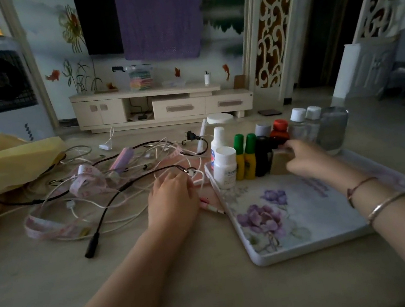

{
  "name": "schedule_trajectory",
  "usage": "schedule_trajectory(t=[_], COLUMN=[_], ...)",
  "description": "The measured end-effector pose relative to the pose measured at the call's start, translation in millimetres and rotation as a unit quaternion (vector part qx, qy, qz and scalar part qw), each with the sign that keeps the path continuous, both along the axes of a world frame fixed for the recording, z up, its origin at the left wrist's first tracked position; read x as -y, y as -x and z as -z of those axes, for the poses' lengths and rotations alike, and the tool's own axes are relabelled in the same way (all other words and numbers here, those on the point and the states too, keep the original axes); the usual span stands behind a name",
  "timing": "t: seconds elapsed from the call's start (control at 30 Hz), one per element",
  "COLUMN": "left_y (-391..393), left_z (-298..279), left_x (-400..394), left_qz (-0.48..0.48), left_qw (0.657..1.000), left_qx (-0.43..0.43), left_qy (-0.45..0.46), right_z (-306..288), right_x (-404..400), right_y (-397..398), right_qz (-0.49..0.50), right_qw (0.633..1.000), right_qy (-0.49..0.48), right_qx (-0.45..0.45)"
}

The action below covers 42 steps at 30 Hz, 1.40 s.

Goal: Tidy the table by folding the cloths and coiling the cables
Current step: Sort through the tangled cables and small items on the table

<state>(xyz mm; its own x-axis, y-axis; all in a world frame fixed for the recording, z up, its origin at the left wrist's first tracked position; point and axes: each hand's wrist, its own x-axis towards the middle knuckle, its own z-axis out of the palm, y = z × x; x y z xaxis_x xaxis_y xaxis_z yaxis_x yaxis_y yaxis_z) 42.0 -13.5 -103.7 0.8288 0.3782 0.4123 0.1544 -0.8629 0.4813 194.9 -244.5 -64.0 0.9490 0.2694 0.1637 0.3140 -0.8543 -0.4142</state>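
We are looking at a tangle of cables (112, 190) lying across the middle of the table (162, 277), white leads and black ones crossing over each other, with a pink measuring tape (87, 182) winding through them so that we cannot tell where any single lead begins or ends. A black plug end (91, 250) is pointing toward us at the near edge of the heap. To the far left a yellow cloth (1, 167) is bunching up and running out of view at the frame's edge. Our left hand (173, 199) is resting palm down on the right edge of the tangle, its fingertips curling onto a white lead beside a small clip; whether they are pinching it or only pressing it is hidden from us. Just beside that hand a flowered tray (311, 221) is lying on the table, carrying a row of bottles (246, 157) along its far side. Our right hand (302, 158) is reaching across the tray, blurred, with fingers curling round a small tan box (280, 164) in front of the bottles. A bangle and a red cord are sitting on that wrist.
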Motion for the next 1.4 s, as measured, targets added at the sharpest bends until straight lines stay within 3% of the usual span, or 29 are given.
schedule_trajectory(t=[0.13,0.27,1.13,1.27,1.4], left_y=[-0.2,-0.4,1.6,5.7,10.7], left_z=[0.7,2.5,4.4,-1.7,-9.4], left_x=[1.7,0.1,-1.4,-2.9,-14.0], left_qz=[-0.010,-0.010,-0.009,0.005,-0.003], left_qw=[1.000,1.000,1.000,0.999,0.998], left_qx=[-0.004,0.004,0.014,0.027,0.041], left_qy=[0.008,0.009,0.012,0.025,0.048], right_z=[4.4,5.3,12.1,10.3,1.7], right_x=[2.3,4.6,-2.8,-0.1,-7.3], right_y=[-1.1,-1.7,15.0,27.7,54.1], right_qz=[0.027,0.050,0.028,0.049,-0.019], right_qw=[0.999,0.999,0.993,0.988,0.968], right_qy=[0.008,-0.009,-0.111,-0.035,-0.016], right_qx=[0.040,0.015,0.033,0.144,0.249])
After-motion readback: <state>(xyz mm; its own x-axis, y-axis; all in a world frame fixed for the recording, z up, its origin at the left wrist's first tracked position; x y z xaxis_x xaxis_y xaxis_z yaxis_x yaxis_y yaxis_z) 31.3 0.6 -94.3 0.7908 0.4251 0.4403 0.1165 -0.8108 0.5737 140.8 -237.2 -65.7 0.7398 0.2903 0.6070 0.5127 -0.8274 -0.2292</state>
